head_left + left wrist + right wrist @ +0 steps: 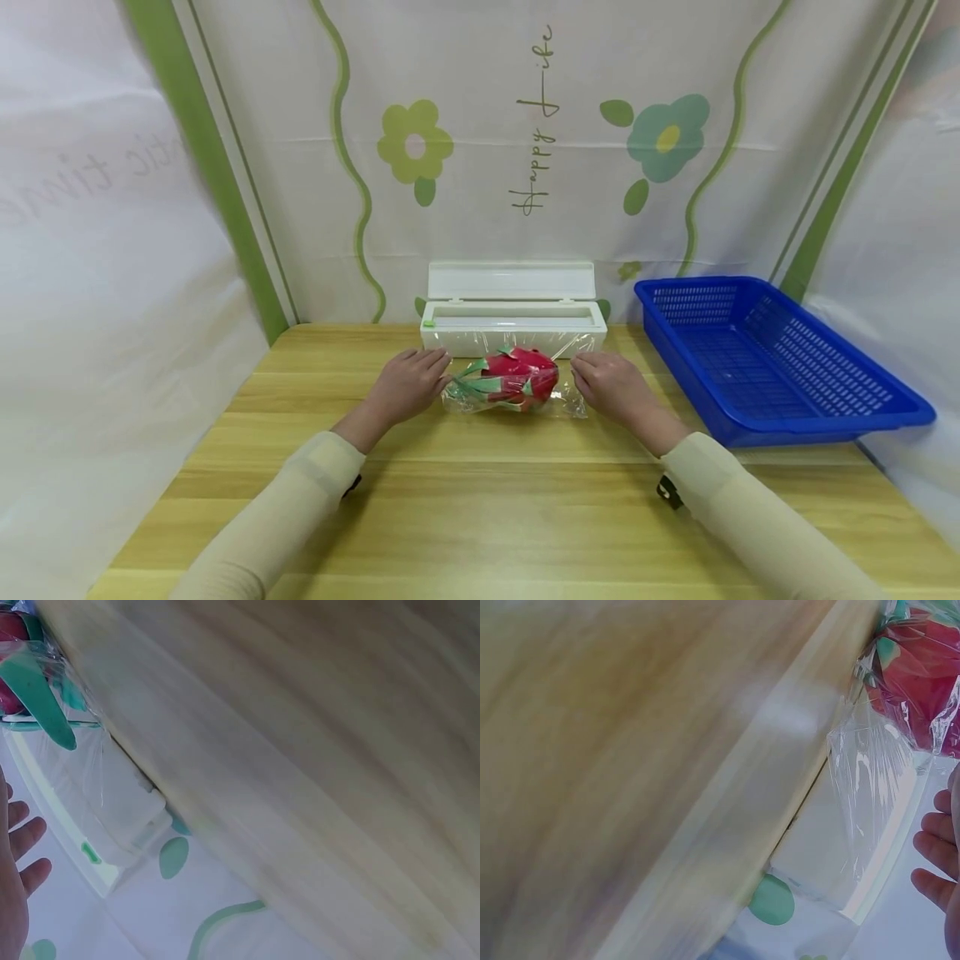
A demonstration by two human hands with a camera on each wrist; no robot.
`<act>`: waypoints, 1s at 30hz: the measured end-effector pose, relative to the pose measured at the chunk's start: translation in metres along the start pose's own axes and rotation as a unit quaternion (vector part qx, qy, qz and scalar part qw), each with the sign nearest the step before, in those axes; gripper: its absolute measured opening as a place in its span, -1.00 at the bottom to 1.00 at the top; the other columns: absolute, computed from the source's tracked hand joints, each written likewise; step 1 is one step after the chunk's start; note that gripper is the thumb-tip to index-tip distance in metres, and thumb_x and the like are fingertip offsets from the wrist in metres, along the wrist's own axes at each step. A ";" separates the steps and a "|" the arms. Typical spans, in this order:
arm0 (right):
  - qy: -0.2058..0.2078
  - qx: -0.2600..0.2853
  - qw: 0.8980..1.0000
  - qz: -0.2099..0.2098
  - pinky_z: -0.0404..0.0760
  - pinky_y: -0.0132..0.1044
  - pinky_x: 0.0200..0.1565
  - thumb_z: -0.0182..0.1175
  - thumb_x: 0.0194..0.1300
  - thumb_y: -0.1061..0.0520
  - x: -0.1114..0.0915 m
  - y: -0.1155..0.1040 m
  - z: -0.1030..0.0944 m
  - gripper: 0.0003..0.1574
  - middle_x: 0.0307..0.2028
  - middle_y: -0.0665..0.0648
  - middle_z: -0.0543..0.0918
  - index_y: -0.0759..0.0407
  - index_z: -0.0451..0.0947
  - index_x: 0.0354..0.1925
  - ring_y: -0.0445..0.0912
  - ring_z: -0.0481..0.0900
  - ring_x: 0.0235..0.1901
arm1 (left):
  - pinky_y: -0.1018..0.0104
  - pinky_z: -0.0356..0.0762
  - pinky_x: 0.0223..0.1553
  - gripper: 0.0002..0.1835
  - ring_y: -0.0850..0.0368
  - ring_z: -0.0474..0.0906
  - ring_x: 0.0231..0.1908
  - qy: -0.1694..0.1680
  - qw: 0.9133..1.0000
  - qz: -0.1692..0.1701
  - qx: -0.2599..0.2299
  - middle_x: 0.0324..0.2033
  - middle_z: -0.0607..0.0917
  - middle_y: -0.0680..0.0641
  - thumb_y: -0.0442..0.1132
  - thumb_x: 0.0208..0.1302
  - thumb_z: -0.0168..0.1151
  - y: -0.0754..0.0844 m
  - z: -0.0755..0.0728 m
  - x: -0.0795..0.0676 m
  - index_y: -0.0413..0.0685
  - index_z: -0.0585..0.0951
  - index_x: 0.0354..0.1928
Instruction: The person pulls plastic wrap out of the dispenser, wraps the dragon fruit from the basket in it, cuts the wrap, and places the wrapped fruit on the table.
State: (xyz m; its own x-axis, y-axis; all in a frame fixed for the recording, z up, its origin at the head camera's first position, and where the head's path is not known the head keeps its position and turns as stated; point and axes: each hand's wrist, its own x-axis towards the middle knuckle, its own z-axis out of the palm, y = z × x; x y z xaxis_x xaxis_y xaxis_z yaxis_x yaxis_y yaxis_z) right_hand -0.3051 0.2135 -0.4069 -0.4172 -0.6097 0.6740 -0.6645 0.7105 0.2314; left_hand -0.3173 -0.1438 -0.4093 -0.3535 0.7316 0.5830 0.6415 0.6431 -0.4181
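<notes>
A red dragon fruit (521, 377) with green scales lies on the table, covered in clear cling film (468, 400). The film's crinkled ends spread out on both sides of the fruit. My left hand (408, 385) is beside the left end, fingertips close to the green tips; its fingers (28, 838) look relaxed and spaced in the left wrist view. On the other side, my right hand (611, 385) has its fingertips near the right end of the film. Loosely bent fingers (936, 847) show in the right wrist view. Both thumbs are mostly hidden.
Right behind the fruit stands a white cling film dispenser (513, 340) with its lid raised and a green piece at its left end. A blue plastic basket (795, 429) sits on the right of the wooden table (480, 517). Patterned cloth (517, 233) hangs behind.
</notes>
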 end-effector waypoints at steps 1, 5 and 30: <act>0.000 -0.001 1.000 0.000 0.52 -0.10 -0.24 0.20 -0.05 0.22 0.000 0.000 0.000 -0.73 -0.33 0.20 0.63 0.33 0.59 -0.31 0.05 0.58 -0.29 | 0.11 0.45 -0.15 -0.58 0.02 0.53 -0.14 -0.003 1.000 -0.001 -0.003 -0.13 0.59 -0.15 -0.08 0.08 0.20 0.000 -0.001 -0.001 -0.22 0.57 -0.09; 0.002 -0.001 1.000 0.000 0.52 -0.11 -0.24 0.19 -0.03 0.21 0.001 -0.001 -0.002 -0.75 -0.34 0.18 0.64 0.32 0.60 -0.32 0.04 0.58 -0.30 | 0.09 0.41 -0.08 -0.56 0.01 0.50 -0.09 -0.014 1.000 -0.001 -0.011 -0.07 0.56 -0.15 -0.06 0.12 0.14 -0.001 -0.005 -0.003 -0.22 0.54 -0.03; -0.005 -0.003 1.000 -0.001 0.52 -0.11 -0.23 0.17 0.02 0.19 0.001 0.000 -0.002 -0.74 -0.32 0.19 0.64 0.32 0.61 -0.31 0.03 0.58 -0.28 | 0.00 -0.04 0.19 -0.23 -0.09 0.06 0.23 -0.023 0.988 0.146 -0.047 0.25 0.18 -0.18 0.04 0.01 0.23 0.047 -0.012 0.009 -0.13 0.24 0.25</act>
State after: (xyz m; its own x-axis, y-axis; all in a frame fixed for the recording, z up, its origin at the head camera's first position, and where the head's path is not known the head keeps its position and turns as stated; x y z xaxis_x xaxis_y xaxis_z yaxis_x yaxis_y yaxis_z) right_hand -0.3041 0.2133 -0.4048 -0.4226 -0.6139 0.6668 -0.6610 0.7121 0.2367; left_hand -0.2823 -0.1094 -0.4153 -0.1735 0.8936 0.4139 0.7802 0.3812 -0.4960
